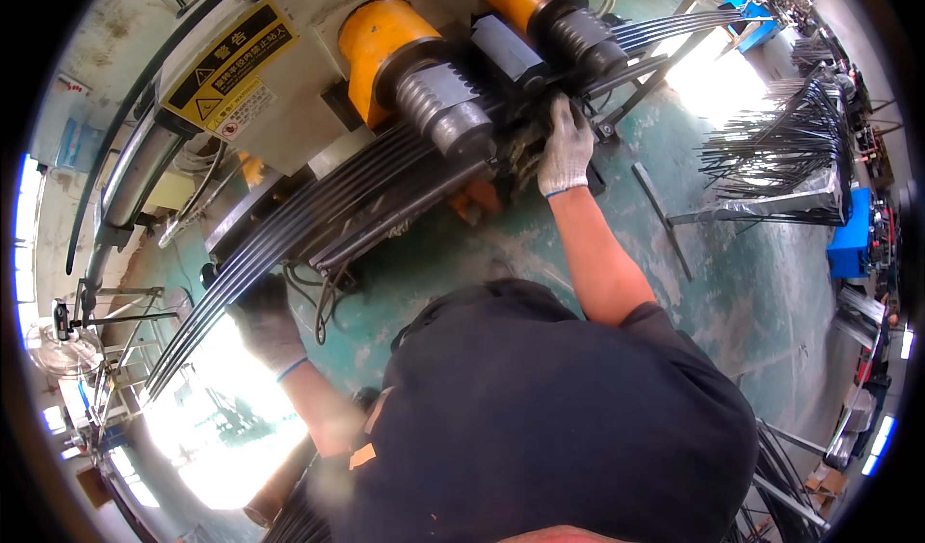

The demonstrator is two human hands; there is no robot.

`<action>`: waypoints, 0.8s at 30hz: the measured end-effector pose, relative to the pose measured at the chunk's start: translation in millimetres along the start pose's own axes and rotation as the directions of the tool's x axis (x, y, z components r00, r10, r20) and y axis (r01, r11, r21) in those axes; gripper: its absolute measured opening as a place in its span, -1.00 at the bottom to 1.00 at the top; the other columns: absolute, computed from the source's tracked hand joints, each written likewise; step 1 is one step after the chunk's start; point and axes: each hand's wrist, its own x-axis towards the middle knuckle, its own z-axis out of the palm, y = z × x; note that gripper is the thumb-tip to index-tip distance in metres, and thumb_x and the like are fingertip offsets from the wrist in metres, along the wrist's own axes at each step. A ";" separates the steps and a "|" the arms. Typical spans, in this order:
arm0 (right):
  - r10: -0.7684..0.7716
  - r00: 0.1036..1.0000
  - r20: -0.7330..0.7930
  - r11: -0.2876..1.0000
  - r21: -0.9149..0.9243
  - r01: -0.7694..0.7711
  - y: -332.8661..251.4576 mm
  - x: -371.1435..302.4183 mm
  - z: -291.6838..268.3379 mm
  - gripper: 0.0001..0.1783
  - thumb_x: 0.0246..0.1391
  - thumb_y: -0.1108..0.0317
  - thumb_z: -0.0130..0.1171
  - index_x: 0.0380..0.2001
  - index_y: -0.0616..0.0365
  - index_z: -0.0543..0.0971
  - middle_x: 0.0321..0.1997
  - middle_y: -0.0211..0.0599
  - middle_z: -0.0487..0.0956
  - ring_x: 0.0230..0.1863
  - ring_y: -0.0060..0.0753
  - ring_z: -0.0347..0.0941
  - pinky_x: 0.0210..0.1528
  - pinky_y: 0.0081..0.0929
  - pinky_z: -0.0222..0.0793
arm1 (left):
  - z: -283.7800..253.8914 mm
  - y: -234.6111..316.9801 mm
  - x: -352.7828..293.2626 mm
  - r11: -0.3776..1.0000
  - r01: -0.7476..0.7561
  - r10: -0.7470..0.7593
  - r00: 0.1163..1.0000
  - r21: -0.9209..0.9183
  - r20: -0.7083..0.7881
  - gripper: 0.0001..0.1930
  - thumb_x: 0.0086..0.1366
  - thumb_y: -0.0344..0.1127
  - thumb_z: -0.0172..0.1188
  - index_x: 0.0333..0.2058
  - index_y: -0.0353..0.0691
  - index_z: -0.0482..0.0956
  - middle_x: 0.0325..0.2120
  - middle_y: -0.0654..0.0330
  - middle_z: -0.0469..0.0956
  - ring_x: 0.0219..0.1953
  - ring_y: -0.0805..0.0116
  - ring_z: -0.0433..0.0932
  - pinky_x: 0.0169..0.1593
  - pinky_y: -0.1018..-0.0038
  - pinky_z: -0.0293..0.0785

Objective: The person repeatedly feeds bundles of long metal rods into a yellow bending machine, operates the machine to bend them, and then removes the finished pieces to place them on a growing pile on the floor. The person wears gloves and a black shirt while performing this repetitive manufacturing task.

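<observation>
Several long, thin black metal rods lie side by side and run slantwise through a machine with two orange cylinders. My left hand, in a grey glove with dark fingers, is closed around the near-left stretch of the rods; its fingers are partly hidden by them and in shadow. My right hand, in a pale grey glove, reaches to dark parts below the right-hand threaded metal shaft. Its fingers are bent and close together against those parts. What they grip there is too dark to make out.
A yellow-and-black warning sign is on the pale machine body. A rack of many black rods stands at the right on the green floor. Loose cables hang under the machine. A standing fan is at far left.
</observation>
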 end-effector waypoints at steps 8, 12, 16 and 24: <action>0.283 0.956 0.082 0.939 0.180 -0.294 -7.5 40.7 17.7 -0.64 0.37 0.20 0.17 0.05 0.24 0.59 -0.18 -0.32 0.66 -0.18 -0.45 0.59 -0.11 -0.39 0.53 | 84.7 94.8 16.6 0.988 -0.155 0.150 0.979 -0.027 -0.140 -0.30 0.56 0.10 -0.06 0.37 -0.41 0.24 0.39 -0.16 0.25 0.44 -0.11 0.19 0.57 0.07 -0.07; 0.172 0.982 0.078 0.977 0.118 -0.180 21.9 65.4 14.4 -0.64 0.32 0.30 0.17 0.09 0.24 0.58 -0.17 -0.30 0.67 -0.24 -0.36 0.63 -0.22 -0.36 0.57 | 153.7 167.8 27.2 0.946 -0.257 0.310 0.897 0.199 -0.316 -0.36 0.54 0.00 0.06 0.13 -0.67 0.45 0.13 -0.19 0.55 0.23 0.01 0.50 0.42 0.20 0.26; -0.019 0.974 0.225 0.999 0.035 0.011 47.5 87.0 4.7 -0.60 0.22 0.45 0.15 0.12 0.27 0.58 -0.14 -0.22 0.67 -0.11 -0.30 0.65 -0.06 -0.38 0.58 | 189.3 204.4 53.7 0.869 -0.350 0.418 0.897 0.349 -0.143 -0.50 0.53 -0.13 0.04 0.14 -0.55 0.51 0.05 -0.18 0.61 0.18 0.07 0.55 0.32 0.25 0.37; 0.121 0.978 0.172 0.967 0.203 -0.155 53.4 110.4 18.0 -0.61 0.14 0.42 0.36 0.04 0.19 0.58 -0.24 -0.27 0.62 -0.47 -0.32 0.60 -0.50 -0.31 0.53 | 306.4 218.8 67.7 0.732 -0.455 0.474 0.875 0.507 0.102 -0.60 0.49 -0.22 0.04 0.05 -0.45 0.63 -0.08 -0.13 0.69 -0.03 0.16 0.69 0.14 0.32 0.57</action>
